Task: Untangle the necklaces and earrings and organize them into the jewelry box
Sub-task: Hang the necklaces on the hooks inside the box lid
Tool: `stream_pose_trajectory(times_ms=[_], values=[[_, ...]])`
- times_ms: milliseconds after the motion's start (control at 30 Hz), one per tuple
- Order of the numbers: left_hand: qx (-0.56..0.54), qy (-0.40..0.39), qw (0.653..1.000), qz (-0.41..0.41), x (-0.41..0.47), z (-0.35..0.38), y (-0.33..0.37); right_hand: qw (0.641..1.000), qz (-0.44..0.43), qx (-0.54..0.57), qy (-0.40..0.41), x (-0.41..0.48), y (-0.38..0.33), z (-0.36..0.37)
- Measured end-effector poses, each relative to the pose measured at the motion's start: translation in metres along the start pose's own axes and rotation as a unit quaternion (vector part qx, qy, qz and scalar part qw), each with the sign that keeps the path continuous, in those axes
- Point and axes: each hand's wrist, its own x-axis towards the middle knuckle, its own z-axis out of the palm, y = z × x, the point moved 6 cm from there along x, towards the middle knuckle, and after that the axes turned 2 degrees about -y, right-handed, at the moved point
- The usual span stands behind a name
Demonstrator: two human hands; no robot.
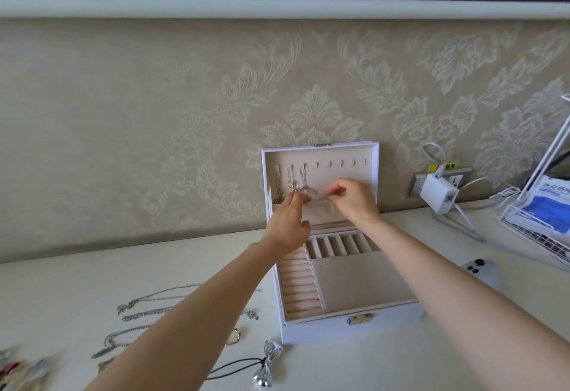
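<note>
A white jewelry box (388, 326) stands open against the wall, its beige-lined lid (354, 156) upright with a row of hooks. Two gold necklaces (279, 187) hang from the left hooks. A silver necklace (303, 185) hangs from the third hook, and both hands pinch its chain in front of the lid's pocket. My left hand (288, 224) holds the chain's left part; my right hand (354, 197) holds its right end. Several more silver necklaces (145, 307) lie on the table at the left. A black-cord necklace with a silver bow pendant (266, 366) lies in front of the box.
A white phone (481, 270) lies to the right of the box. A white charger (438, 193) with cables is plugged into the wall socket. A white wire rack (536, 224) with blue packets stands at the far right. Small hair clips (18, 372) sit at the lower left edge.
</note>
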Motion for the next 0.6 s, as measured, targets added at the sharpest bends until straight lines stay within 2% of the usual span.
stream_pose_trajectory(times_ms=[133,233,300,400,500,600], values=[[-0.003,0.158,0.987,-0.018,-0.026,-0.033,-0.006,1.0,0.001,-0.004,-0.014,-0.024,0.003,0.004],[0.014,0.224,0.969,-0.105,-0.048,-0.054,-0.023,1.0,-0.008,0.011,-0.016,-0.039,-0.001,0.011],[0.056,0.171,0.965,-0.193,-0.058,-0.053,-0.045,0.999,-0.025,0.019,-0.028,-0.047,-0.01,0.018],[0.16,-0.038,0.941,-0.296,-0.075,-0.032,-0.082,0.997,-0.043,0.027,-0.056,-0.055,-0.023,0.031],[0.179,-0.2,0.919,-0.288,-0.091,-0.01,-0.098,0.994,-0.043,0.038,-0.088,-0.062,-0.031,0.043],[0.178,-0.212,0.927,-0.253,-0.097,0.0,-0.097,0.993,-0.041,0.047,-0.102,-0.065,-0.033,0.051]])
